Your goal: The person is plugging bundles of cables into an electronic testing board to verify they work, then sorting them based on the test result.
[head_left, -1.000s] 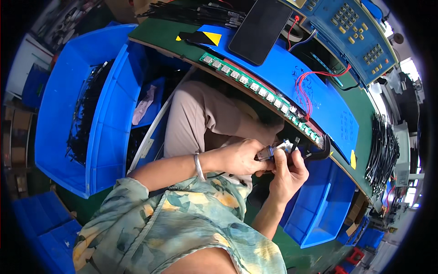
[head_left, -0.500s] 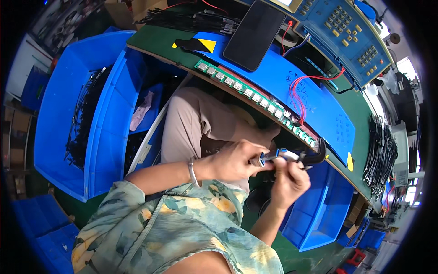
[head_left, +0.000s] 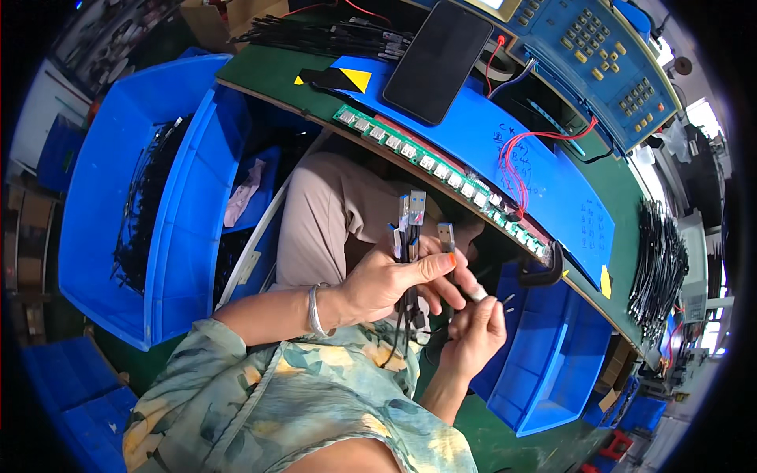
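Note:
My left hand (head_left: 394,280) is closed round a bunch of short black USB cables (head_left: 408,311). Several metal plugs with blue insides, such as one USB plug (head_left: 416,206), stick up above its fingers, and the cables hang below the palm. One more USB plug (head_left: 446,236) stands apart, to the right of the bunch. Close by on the right, my right hand (head_left: 475,335) is closed with thumb and fingers pinched together. Two thin pale tips (head_left: 509,303) poke out beside its fingers; what they belong to is hidden. Something white (head_left: 479,294) shows between the hands.
Along the bench edge runs a green circuit board strip (head_left: 410,150) with metal sockets. Behind it lie a blue sheet (head_left: 481,142), a phone (head_left: 438,61) and a blue tester (head_left: 603,63) with red wires. Black cables (head_left: 658,264) are piled right. Blue bins (head_left: 177,229) flank my legs.
My left hand has turned and lowered, so the plugs now point up and the cables hang in view. My right hand has moved down and left.

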A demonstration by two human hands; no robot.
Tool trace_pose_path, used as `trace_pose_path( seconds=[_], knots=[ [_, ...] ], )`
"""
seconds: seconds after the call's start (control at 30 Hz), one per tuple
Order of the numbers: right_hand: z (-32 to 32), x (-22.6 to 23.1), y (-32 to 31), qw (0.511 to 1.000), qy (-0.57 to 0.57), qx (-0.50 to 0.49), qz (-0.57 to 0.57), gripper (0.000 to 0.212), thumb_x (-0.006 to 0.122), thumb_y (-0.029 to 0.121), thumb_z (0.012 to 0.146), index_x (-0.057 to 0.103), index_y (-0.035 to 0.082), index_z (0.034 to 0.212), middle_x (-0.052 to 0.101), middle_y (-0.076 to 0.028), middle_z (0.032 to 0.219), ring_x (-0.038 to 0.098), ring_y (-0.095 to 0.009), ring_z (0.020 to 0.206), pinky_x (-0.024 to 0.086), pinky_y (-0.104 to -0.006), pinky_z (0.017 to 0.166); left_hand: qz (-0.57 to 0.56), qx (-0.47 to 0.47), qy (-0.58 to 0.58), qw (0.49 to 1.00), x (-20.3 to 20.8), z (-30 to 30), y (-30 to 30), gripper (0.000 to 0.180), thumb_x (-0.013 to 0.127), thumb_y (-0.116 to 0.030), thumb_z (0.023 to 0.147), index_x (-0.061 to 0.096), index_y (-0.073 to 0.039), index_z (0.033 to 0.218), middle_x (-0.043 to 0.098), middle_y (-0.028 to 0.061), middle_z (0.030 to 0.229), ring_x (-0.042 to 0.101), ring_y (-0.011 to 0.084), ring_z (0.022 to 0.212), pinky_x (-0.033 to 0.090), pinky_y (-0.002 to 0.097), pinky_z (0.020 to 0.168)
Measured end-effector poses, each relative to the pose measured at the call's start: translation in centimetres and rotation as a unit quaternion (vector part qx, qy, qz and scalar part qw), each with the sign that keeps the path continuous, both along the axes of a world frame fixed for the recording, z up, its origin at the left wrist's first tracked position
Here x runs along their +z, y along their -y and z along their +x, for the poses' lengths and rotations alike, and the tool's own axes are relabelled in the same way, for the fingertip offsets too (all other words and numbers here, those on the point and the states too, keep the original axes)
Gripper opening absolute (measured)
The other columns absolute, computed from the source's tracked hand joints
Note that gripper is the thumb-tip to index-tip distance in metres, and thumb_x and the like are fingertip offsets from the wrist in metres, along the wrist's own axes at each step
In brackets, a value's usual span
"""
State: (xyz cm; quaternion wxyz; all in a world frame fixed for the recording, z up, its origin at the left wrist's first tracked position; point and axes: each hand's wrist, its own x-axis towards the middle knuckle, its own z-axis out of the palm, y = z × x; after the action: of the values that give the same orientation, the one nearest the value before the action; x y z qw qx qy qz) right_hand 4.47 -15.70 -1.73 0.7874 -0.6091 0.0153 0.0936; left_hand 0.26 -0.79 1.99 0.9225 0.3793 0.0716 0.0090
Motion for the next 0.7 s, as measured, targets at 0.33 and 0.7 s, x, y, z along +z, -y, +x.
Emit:
trace_pose_path(
  seconds=[0.33,0.7],
  knots=[
    [0.5,1.1,1.3,0.987,0.065,-0.135,0.057,0.02,0.046,0.02,0.086,0.051,0.002,0.079,0.051,0.0,0.068,0.025,0.001,0.04,0.02,-0.0139,0.032,-0.023,-0.013,-0.052,0.998,-2.0,-2.3,-0.5,0.022,0.049,-0.02,0.083,0.053,0.002,0.084,0.058,0.0156,0.071,0.043,0.0099,0.039,0.034,0.0195,0.039],
    [3.6,1.9,2.7,0.974,0.149,-0.141,0.092,0.019,0.045,0.012,0.085,0.05,0.001,0.071,0.054,-0.005,0.064,0.027,-0.001,0.039,0.02,-0.0143,0.035,0.133,0.057,-0.075,0.987,-2.4,-0.5,-1.2,0.02,0.053,-0.016,0.079,0.059,0.002,0.073,0.059,0.0119,0.059,0.036,0.0044,0.034,0.026,0.0177,0.033]
  ],
)
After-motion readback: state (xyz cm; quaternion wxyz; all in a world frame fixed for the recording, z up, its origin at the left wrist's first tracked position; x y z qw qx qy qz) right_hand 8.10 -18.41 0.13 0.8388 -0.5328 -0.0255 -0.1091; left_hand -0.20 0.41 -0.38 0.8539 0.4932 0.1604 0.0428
